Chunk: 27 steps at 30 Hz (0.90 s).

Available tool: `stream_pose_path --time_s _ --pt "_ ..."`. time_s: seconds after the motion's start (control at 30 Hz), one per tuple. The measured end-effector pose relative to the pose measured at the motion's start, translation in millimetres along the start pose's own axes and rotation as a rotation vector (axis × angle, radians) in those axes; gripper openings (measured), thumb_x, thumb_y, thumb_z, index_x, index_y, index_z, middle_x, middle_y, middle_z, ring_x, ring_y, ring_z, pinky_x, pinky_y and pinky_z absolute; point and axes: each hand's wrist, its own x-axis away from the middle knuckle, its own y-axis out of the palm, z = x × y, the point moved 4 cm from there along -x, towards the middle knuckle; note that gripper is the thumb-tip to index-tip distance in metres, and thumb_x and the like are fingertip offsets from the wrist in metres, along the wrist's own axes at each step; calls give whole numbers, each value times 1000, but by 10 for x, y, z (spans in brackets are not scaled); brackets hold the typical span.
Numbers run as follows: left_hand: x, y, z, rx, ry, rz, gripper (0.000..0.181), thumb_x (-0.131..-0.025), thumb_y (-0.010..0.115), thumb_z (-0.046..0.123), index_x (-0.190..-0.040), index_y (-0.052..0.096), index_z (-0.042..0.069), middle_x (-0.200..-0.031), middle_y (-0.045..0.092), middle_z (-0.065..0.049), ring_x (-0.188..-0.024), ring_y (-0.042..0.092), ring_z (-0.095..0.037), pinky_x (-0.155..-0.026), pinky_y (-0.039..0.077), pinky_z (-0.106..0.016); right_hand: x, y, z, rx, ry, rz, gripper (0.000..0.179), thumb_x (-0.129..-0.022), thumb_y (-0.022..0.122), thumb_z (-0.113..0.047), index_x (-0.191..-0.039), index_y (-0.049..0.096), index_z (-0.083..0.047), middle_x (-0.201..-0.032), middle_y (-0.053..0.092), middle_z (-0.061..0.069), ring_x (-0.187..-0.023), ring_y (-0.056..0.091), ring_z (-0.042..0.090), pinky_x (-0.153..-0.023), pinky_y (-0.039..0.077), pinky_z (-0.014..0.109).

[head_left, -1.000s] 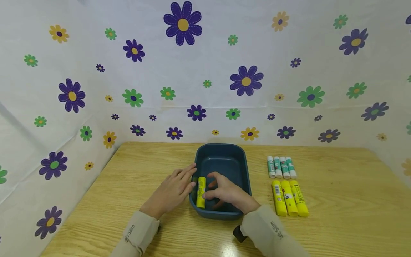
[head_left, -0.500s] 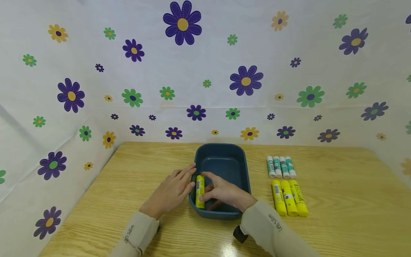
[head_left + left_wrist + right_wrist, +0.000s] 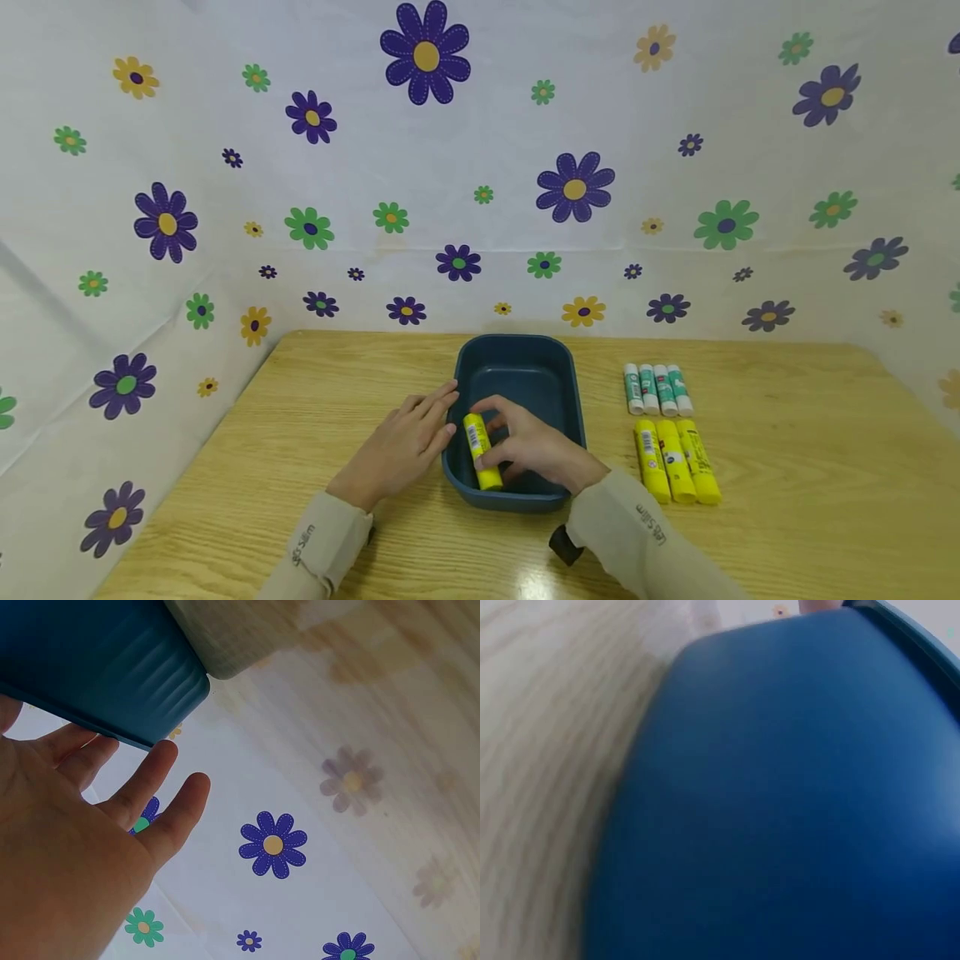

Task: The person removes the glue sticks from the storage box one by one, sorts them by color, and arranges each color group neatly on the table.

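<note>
A yellow glue stick (image 3: 482, 446) lies slantwise at the left side inside a dark blue plastic bin (image 3: 525, 387). My right hand (image 3: 540, 447) reaches into the bin and holds this glue stick between thumb and fingers; some of its fingers are hidden behind the hand. Against the bin's left rim rest the extended fingers of my left hand (image 3: 397, 450). The left wrist view has the left hand (image 3: 90, 832) with fingertips at the rim of the blue bin (image 3: 112, 675). In the right wrist view the bin's outer wall (image 3: 780, 795) hides the right hand's grip.
Right of the bin, several small white-and-green glue sticks (image 3: 656, 390) lie side by side on the wooden table (image 3: 315, 383). In front of them is a row of 3 yellow glue sticks (image 3: 677, 462). A flowered white cloth (image 3: 495, 125) hangs behind the table.
The yellow glue stick has shifted to the left wall, then back right, and is now tilted with its near end rightward. My right hand moved with it. My left hand stayed in place.
</note>
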Motion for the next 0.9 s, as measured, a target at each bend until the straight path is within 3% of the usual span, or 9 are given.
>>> stream_pose_path --time_s 0.6,0.9 --pt "-5 -9 18 -10 -16 -5 52 -111 40 32 -155 40 4 -165 29 -4 -136 44 -32 -109 40 -56 151 -420 -114 -18 -105 85 73 -85 72 8 -147 35 2 -129 47 28 -87 68 27 -68 62 45" --pt "3 -9 18 -6 -8 1 51 -111 41 30 -154 40 2 -165 30 -5 -137 43 -32 -109 39 -56 259 -606 -151 19 -111 134 74 -87 71 8 -149 31 0 -131 41 30 -93 66 30 -70 62 44"
